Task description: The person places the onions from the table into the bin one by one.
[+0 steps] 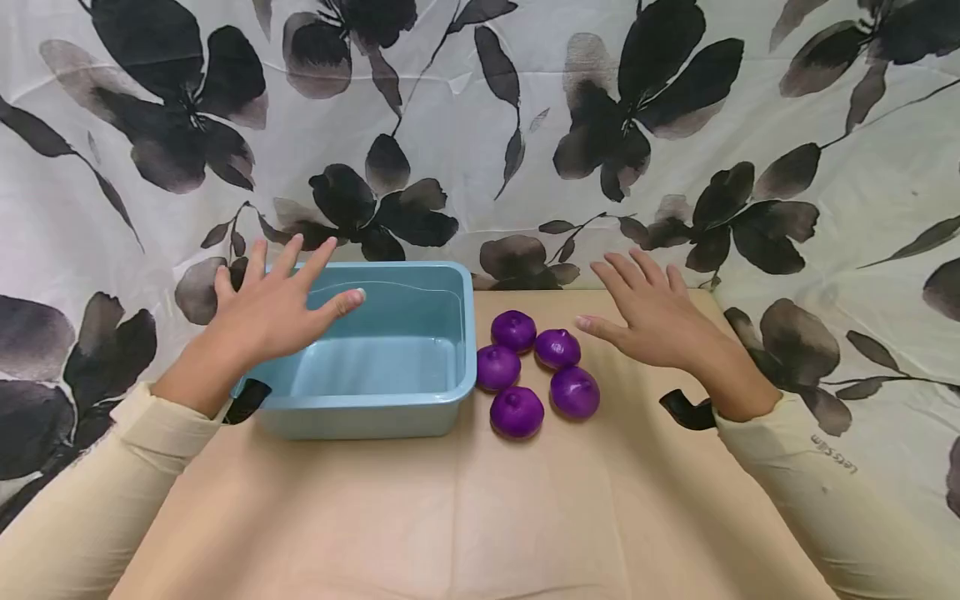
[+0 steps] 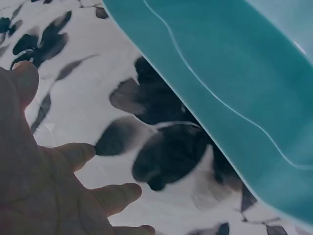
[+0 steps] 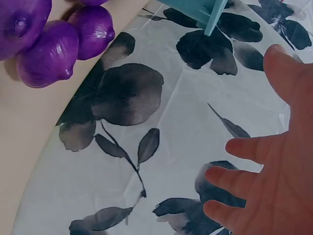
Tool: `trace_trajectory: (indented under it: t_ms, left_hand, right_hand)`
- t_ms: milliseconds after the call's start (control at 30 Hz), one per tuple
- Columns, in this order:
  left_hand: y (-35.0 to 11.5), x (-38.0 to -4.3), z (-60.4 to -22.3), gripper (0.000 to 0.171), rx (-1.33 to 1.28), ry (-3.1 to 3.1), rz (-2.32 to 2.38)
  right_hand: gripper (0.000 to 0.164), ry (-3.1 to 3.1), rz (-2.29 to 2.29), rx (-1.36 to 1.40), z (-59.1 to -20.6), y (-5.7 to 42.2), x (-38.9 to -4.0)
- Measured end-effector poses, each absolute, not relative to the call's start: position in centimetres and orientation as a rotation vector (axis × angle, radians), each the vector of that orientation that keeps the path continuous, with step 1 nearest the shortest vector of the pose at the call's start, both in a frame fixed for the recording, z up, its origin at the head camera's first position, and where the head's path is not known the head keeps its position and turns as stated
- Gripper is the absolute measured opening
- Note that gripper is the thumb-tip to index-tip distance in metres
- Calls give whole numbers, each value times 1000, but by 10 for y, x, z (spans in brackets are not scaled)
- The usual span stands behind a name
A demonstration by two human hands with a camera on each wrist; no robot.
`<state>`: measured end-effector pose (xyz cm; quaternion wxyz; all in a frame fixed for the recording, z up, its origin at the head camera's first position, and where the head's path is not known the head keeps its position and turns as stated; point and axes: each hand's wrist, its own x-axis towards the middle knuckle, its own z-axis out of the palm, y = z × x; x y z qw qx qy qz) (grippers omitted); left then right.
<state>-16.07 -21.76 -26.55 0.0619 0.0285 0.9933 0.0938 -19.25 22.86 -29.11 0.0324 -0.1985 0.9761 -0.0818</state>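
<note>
Fingers spread, my left hand (image 1: 272, 310) hovers over the left side of a light blue plastic tub (image 1: 390, 404) and holds nothing. Inside, the tub shows a bare floor. To its right several purple onions (image 1: 517, 412) sit in a loose cluster on the table. My right hand (image 1: 651, 321) is held up to the right of the onions, fingers apart and touching nothing. In the right wrist view, onions (image 3: 49, 54) appear at the top left, away from the right hand (image 3: 279, 161). The left wrist view has the tub wall (image 2: 220, 73) beside the left hand (image 2: 54, 181).
A tan cloth (image 1: 525, 517) covers the table. Behind it hangs a white sheet (image 1: 480, 108) with black flowers, close to the tub's far side. A black strap end (image 1: 247, 402) hangs at the left wrist, another strap end (image 1: 686, 411) at the right.
</note>
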Motion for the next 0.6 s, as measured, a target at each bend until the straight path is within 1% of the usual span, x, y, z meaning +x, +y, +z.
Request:
trace_trajectory:
  t_ms: [333, 600]
  left_hand:
    - [-249, -148, -272, 102, -27, 2989, 280]
    - [-255, -144, -279, 100, -31, 2987, 272]
  right_hand:
    - [99, 2949, -227, -648, -308, 231, -190]
    - [98, 2988, -239, -686, -323, 240, -179]
